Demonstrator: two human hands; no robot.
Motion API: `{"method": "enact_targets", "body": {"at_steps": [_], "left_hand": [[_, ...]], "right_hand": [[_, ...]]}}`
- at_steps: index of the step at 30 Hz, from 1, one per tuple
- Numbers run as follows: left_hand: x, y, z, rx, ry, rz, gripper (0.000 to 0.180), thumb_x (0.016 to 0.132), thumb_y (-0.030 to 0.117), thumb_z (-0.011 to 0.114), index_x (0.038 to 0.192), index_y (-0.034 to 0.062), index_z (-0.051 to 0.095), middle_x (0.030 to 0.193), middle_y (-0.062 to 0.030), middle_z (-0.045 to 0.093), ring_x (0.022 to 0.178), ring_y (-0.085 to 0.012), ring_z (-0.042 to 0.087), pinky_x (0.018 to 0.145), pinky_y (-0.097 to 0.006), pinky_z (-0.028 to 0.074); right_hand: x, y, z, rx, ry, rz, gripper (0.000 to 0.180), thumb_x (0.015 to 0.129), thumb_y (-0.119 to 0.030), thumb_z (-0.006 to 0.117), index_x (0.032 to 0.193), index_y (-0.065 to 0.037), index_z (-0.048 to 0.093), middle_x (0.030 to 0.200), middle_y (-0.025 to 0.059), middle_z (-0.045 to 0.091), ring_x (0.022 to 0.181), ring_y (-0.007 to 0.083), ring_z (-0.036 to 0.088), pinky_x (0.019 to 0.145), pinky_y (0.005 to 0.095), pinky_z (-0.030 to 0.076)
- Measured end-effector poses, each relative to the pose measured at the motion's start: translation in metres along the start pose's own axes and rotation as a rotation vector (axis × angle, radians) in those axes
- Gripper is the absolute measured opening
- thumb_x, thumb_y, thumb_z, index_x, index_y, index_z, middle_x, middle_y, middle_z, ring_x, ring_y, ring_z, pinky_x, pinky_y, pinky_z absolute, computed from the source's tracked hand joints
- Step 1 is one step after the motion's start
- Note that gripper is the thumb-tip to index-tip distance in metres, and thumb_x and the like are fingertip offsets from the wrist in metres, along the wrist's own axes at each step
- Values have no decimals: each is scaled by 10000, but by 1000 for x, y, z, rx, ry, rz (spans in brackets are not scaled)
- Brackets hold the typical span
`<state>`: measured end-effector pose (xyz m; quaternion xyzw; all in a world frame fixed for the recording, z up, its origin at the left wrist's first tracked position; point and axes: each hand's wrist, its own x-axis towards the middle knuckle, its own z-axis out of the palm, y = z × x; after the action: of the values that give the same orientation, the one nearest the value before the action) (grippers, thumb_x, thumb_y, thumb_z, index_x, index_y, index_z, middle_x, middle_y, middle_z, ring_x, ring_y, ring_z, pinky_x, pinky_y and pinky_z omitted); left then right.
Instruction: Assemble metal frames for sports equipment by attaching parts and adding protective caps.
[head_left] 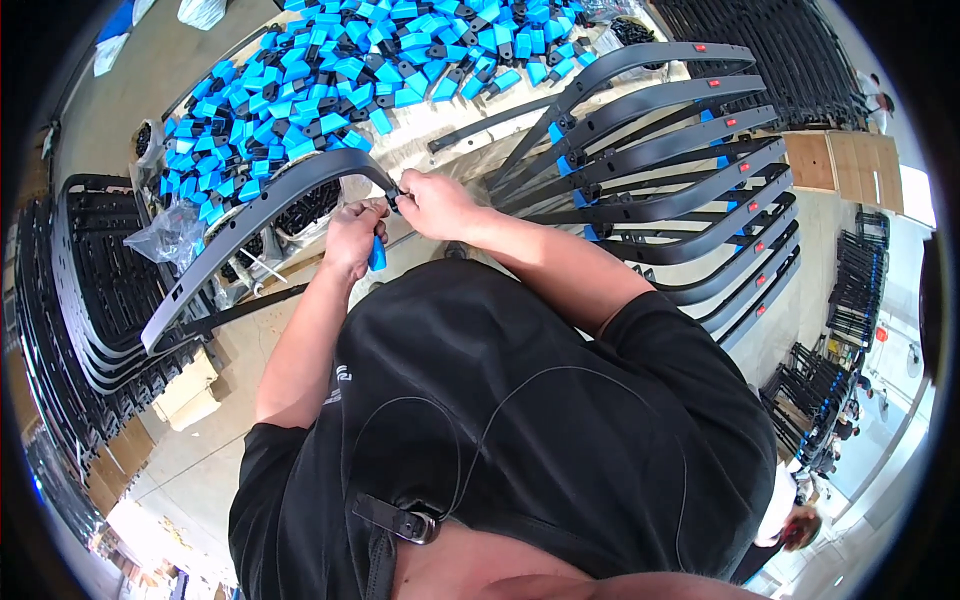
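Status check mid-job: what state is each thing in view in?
Left hand: closed on a blue piece.
Blue piece: partly hidden, sticking out below that hand.
Right hand: fingers closed at the curved bar's end; exact grip unclear.
Curved bar: slanting, one end at the hands.
Blue-and-black parts: loose, heaped.
Right-side bars: arrayed in a row.
Clear bag: crumpled.

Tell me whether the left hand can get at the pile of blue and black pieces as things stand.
Probably not straight away: the pile lies ahead, but the left hand seems busy with a blue piece, and the curved dark bar arches between hand and pile.
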<state>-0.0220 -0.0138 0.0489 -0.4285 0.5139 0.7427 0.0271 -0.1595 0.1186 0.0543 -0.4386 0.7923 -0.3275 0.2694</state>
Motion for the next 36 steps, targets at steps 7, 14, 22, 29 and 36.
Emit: {"method": "enact_targets", "body": {"at_steps": [7,14,22,29,36], "left_hand": [[-3,-8,-6,-301,3,169,71,961,78,623,945,10,637,823,-36,617,630,-129,566,573,-294,482],[8,-1,9,-166,11,-195,192,1017,175,522,912,29,591,714,-49,527,562,-178,525,526,-333,462],[8,1,-2,-147,72,-133,285,1052,271,497,910,36,573,714,-43,514,576,-165,516,523,-336,461],[13,-10,-2,-21,-81,18,298,1072,272,511,890,44,572,702,-36,530,569,-147,495,538,-313,446],[13,-28,-7,347,91,350,322,1037,291,597,862,29,661,704,-41,605,604,-123,524,569,-313,438]], "right_hand": [[-1,-1,0,-4,5,8,247,897,-226,636,966,7,596,844,242,689,819,442,684,725,546,529],[0,3,3,29,7,8,243,898,-225,638,970,3,599,845,241,689,820,443,682,727,547,527],[0,1,2,-5,-16,13,242,910,-224,625,982,5,593,875,239,693,844,446,680,739,549,526],[0,-2,4,-24,-1,6,235,921,-212,608,987,13,585,885,252,688,853,450,677,743,554,522],[0,-4,3,8,5,18,230,917,-228,636,937,1,627,854,255,686,856,448,677,738,524,530]]}}
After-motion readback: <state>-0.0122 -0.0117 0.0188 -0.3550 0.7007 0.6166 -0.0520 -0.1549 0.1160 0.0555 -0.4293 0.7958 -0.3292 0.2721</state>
